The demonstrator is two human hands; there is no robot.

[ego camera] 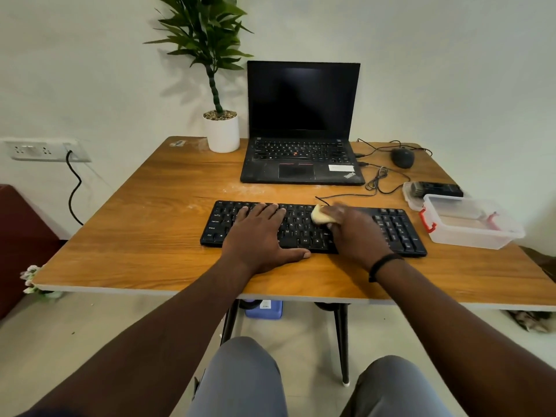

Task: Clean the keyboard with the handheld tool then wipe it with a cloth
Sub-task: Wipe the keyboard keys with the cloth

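Keyboard [313, 228], black, lies across the middle of our wooden desk [144, 206], in front of an open laptop [301, 127]. Our left hand [258, 236] rests flat on its keys, fingers straight and spread. Our right hand [353, 230] curls around a pale yellow cloth [319, 218], pressing it onto the keys. A clear plastic box [469, 224] sits just right of the keyboard.
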